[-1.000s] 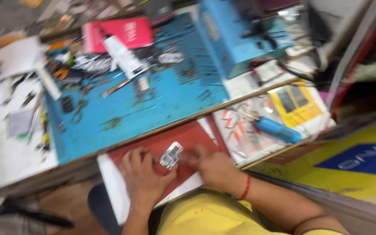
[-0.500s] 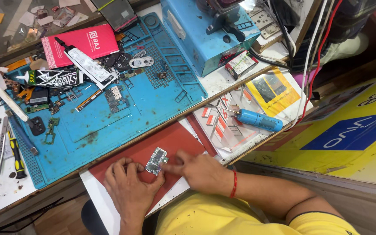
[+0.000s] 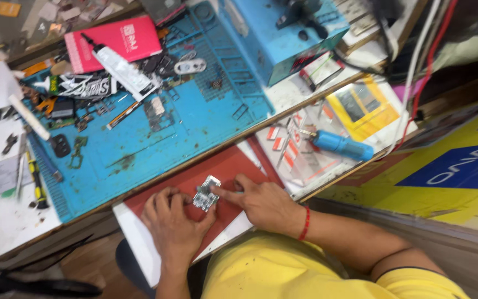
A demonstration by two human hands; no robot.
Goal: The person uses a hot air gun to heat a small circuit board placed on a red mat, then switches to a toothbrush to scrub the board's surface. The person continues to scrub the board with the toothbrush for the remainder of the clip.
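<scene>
Head view: both hands [image 3: 175, 224] [image 3: 264, 202] pinch small metal part [image 3: 206, 194], long axis tilted up-right.

Bright, even overhead light fills the tilted view; shadows are soft and short. The centre is fairly sharp, while the edges smear slightly.

A cluttered table [image 3: 6, 221] fills the upper left, its white top worn and stained, with a wooden strip along the near edge. A blue work mat [image 3: 156, 138] covers the table's middle. On the far edge stands a blue box-shaped machine [image 3: 283, 39]. White and red cables [image 3: 421, 66] hang down past the table's right corner. Below lies a yellow and blue printed panel [image 3: 449, 171]. Brown wooden floor [image 3: 92, 260] shows under the near edge. The light is even and bright.
</scene>
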